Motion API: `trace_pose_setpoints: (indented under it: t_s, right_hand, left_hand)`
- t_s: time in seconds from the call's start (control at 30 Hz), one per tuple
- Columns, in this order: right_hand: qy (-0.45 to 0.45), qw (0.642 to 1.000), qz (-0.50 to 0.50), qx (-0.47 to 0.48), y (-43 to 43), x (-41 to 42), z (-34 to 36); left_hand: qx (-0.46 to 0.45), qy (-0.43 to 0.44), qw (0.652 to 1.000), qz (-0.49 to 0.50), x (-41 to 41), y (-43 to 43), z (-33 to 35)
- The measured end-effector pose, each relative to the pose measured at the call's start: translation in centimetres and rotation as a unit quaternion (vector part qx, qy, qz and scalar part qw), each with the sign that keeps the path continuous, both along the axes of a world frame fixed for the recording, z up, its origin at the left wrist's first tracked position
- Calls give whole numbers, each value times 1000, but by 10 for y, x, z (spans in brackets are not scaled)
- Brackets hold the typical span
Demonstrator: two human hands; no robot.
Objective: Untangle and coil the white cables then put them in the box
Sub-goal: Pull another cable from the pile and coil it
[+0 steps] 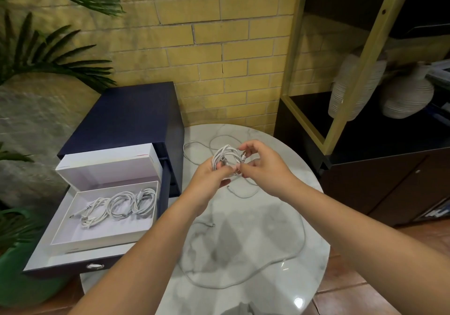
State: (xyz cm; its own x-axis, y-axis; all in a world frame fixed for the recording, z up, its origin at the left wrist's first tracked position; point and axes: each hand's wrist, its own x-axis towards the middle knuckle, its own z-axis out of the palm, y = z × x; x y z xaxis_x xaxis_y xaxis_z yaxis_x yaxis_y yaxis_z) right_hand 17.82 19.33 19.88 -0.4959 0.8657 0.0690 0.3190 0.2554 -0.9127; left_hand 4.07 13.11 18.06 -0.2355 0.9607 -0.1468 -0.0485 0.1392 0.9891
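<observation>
One loose cable point(302, 236) is lying in a wide loop on the table point(255, 278), nearest the person. Above it, the left hand point(209, 173) is gripping a small coil point(226, 156) with curled fingers. The ring is standing upright, its opening facing the person. The right hand point(263, 161) is pinching a cable end at the coil's right edge. To the left, three coils point(119, 205) are lying flat in a left-to-right row in the open box point(73, 227). Beyond the hands, a far cable point(194, 146) is trailing toward the wall.

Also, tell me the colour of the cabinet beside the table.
Dark navy blue: the cabinet shows best in the head view.
</observation>
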Motion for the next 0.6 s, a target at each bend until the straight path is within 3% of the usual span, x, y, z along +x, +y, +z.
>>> trace_pose_setpoints:
  t_s: [0.07, 0.2, 0.3, 0.47, 0.6]
  right_hand:
    - [8, 1000, 3, -23, 2, 2, -1]
    - [102, 976, -10, -192, 7, 3, 1]
    - [104, 960, 21, -258, 12, 5, 4]
    - [37, 970, 63, -233, 13, 9, 8]
    - [-88, 981, 98, -143, 14, 13, 10]
  left_hand:
    - [-31, -11, 999, 23, 0, 2, 2]
    - [-7, 174, 983, 64, 3, 1, -3]
    - [28, 263, 961, 80, 3, 0, -7]
    - [68, 360, 927, 77, -6, 5, -15]
    - [78, 398, 910, 87, -9, 4, -16]
